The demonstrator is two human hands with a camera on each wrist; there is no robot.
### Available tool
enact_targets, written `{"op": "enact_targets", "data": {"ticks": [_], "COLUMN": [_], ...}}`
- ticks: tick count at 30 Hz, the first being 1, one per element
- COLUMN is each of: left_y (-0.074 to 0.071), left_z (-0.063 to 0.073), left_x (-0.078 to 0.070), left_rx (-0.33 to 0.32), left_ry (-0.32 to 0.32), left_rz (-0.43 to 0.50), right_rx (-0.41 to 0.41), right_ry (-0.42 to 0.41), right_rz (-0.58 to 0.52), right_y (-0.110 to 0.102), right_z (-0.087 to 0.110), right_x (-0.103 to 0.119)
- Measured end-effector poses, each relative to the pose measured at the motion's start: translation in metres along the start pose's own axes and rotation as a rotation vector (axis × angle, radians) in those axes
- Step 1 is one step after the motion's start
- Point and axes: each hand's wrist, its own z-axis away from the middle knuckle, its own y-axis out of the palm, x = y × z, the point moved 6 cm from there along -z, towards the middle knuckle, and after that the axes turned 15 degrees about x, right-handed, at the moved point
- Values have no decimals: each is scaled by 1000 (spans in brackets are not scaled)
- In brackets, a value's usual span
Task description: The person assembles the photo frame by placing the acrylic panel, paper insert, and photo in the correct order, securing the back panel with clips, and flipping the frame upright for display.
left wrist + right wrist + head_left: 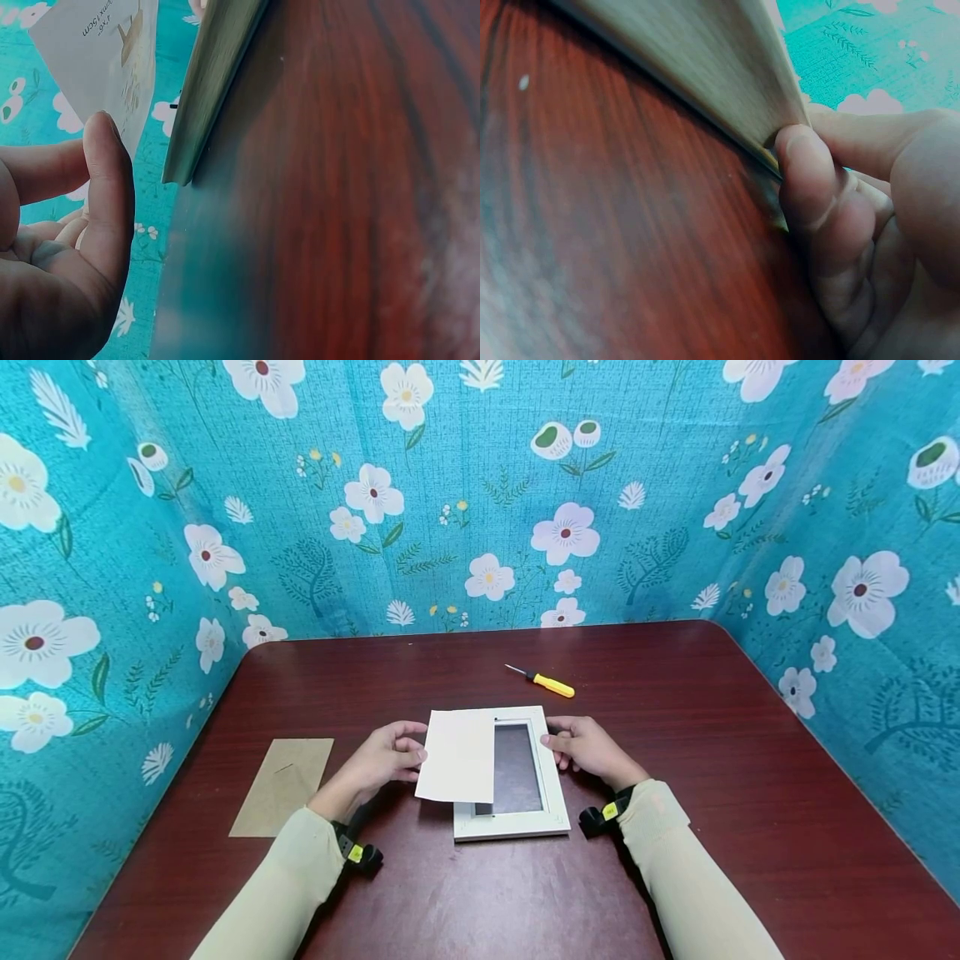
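My left hand (384, 758) pinches the left edge of a white paper sheet (459, 756) between thumb and fingers. The sheet is raised over the left part of a white picture frame (555, 806), hiding that side of it. In the left wrist view the paper (97, 64) shows a printed size marking and a picture on its underside. The frame lies on the table, its dark rectangular window partly visible. My right hand (588, 747) grips the frame's right side, thumb on top. Close up in the right wrist view, fingertips (806, 161) hold the frame's edge (705, 67).
A brown backing board (281, 789) lies on the dark red wooden table (480, 902) at the left, partly behind my left forearm. Beyond the frame lies a yellow-handled screwdriver (553, 684). Blue flowered cloth (450, 510) hangs around the table's back and sides.
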Motion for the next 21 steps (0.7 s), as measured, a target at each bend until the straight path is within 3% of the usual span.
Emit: {"op": "enact_targets", "data": {"ticks": [21], "left_y": [15], "left_z": [-8], "left_x": [1], "left_rx": [7], "left_ry": [3], "left_rz": [5], "right_rx": [4], "right_ry": [3], "right_rz": [-3], "right_y": [0], "right_z": [0], "right_x": [-1]}}
